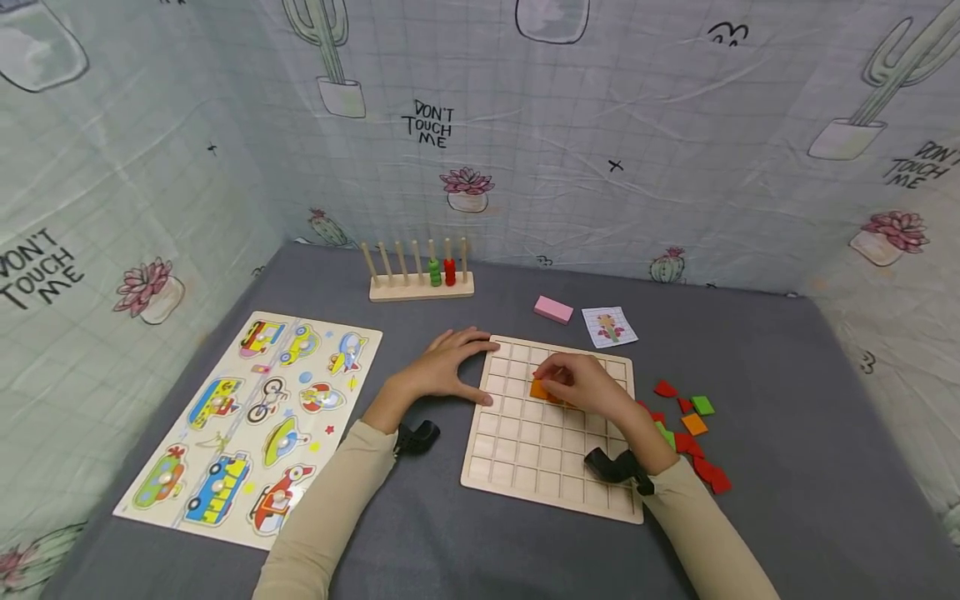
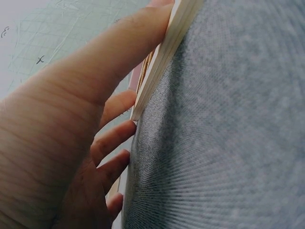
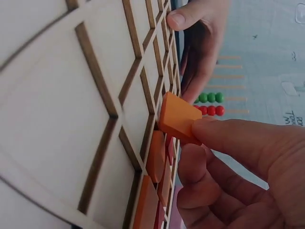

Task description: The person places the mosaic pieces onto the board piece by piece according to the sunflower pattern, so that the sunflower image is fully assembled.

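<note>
In the right wrist view, my right hand [image 3: 233, 167] pinches an orange square tile [image 3: 180, 117] between thumb and fingers, tilted over the grid of a wooden board [image 1: 517, 454]. Right by it, orange tiles [image 3: 156, 157] and some red ones lie in the cells, partly hidden by the hand in the head view. My left hand [image 1: 444, 367] is spread at the board's upper left edge, its thumb and forefinger touching the rim. The left wrist view shows the thumb [image 2: 128, 38] lying along that wooden edge.
Red, green and orange tiles [image 1: 705, 471] lie scattered right of the board. Behind it are a pink block [image 1: 553, 309], a picture card [image 1: 609, 327] and a peg stand [image 1: 420, 288] with green and red beads. A vehicle puzzle board [image 1: 255, 425] lies at left.
</note>
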The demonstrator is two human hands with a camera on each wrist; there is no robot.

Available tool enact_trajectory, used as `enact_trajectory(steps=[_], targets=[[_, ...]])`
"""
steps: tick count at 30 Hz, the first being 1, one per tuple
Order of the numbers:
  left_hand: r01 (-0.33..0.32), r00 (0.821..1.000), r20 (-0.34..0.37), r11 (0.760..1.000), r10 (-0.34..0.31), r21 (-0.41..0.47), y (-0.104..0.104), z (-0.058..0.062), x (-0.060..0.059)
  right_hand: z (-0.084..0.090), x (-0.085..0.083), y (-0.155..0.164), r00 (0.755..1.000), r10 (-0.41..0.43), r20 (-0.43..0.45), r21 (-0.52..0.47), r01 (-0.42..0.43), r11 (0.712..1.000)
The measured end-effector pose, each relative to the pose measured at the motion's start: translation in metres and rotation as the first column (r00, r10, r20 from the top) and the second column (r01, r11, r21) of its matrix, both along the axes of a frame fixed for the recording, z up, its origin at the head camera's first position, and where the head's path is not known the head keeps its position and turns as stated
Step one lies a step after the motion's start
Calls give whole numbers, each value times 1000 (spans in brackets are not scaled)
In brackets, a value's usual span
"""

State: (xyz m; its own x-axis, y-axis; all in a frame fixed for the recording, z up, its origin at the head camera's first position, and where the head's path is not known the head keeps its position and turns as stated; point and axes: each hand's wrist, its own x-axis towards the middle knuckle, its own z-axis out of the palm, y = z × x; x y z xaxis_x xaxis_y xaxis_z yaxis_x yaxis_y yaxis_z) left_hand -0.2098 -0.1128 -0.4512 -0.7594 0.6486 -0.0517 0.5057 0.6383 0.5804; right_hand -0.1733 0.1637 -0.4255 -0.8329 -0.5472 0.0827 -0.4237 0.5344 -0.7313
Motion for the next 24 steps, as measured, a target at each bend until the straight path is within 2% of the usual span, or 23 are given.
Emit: enact_trajectory(steps=[13,17,24], targets=[[-1,1000,-4,1000,1,-3,2,-1,0,-3,-1,-4,999,-52,0,19,52,998],[-1,1000,-6,1000,1,-5,2,-2,0,-4,-2,-4,999,-41,-23,37,42,998],[-1,1000,-5,1000,1,7,2,0,0,-4,-1,-2,998,37,-60,87,-31,996]])
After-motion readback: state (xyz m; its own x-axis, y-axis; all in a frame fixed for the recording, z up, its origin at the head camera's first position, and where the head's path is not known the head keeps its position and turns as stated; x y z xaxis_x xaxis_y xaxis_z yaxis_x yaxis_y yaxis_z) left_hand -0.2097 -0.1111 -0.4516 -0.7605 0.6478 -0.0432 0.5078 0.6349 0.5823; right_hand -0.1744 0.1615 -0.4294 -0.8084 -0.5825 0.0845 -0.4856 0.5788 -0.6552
